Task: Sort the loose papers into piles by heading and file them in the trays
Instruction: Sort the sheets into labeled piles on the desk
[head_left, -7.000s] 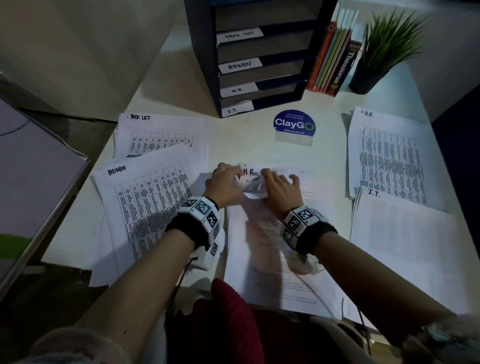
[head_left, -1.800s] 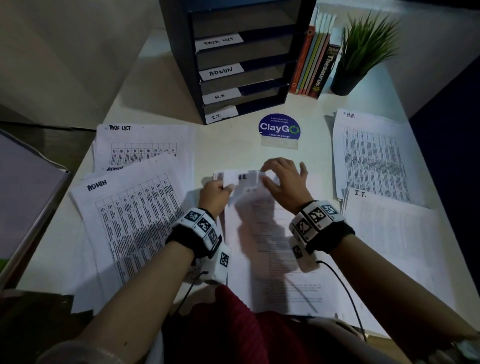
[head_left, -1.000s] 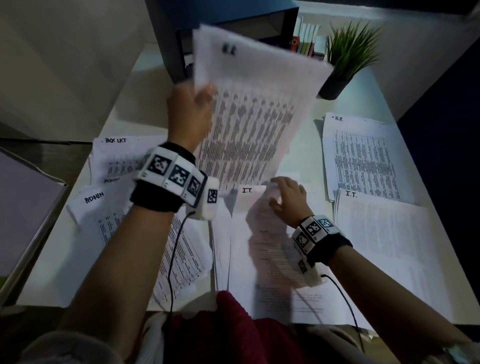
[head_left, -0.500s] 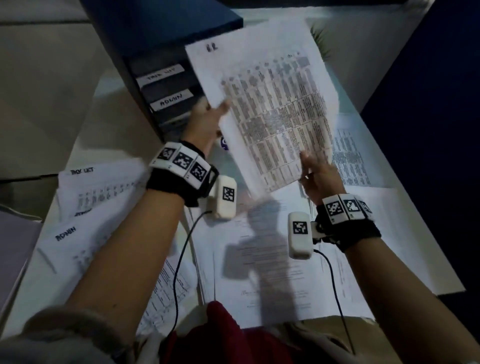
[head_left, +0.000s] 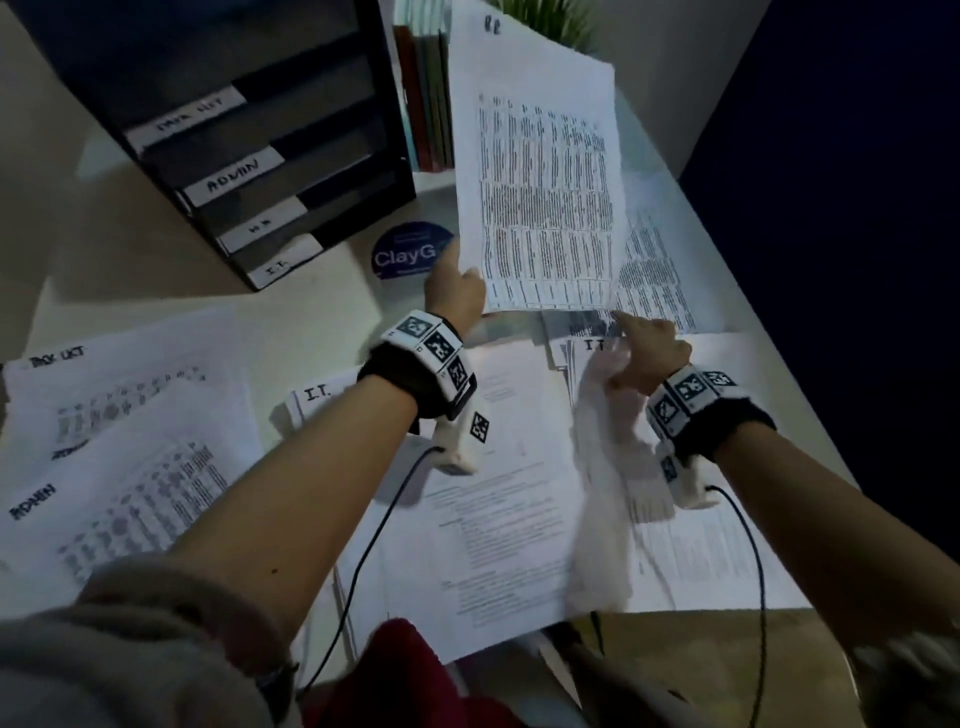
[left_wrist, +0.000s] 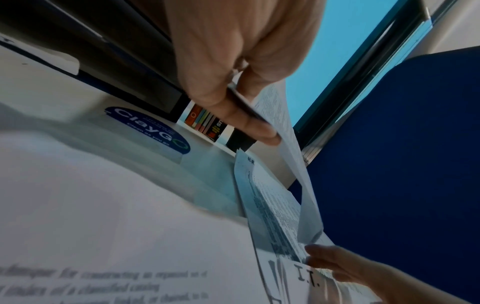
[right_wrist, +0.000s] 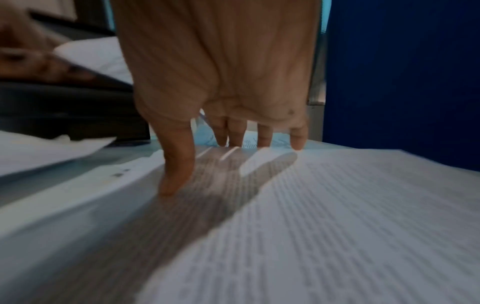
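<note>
The H.R. sheet (head_left: 540, 176) stands nearly upright in the air above the right half of the desk (head_left: 322, 312), its top edge in front of the books (head_left: 423, 104) and the plant (head_left: 550, 21), its lower edge hanging free just over the H.R. pile (head_left: 654, 270). The left hand (head_left: 457, 291) pinches it at the lower left corner, thumb on the near face and fingers curled behind. The right hand (head_left: 647, 353) is spread, fingers straight, the thumb tip pressed on the I.T. pile (head_left: 727, 519) below; whether the other fingertips touch the paper is hard to tell through the blur. Left of the raised sheet stands the tray rack (head_left: 244, 156), its four labelled slots facing the person, with bare desk and the ClayGo sticker (head_left: 405, 254) between it and the hand. More papers lie toward the near edge: a second I.T. sheet (head_left: 322, 395), the ADMIN pile (head_left: 130, 519) and the one behind it (head_left: 119, 374).
</note>
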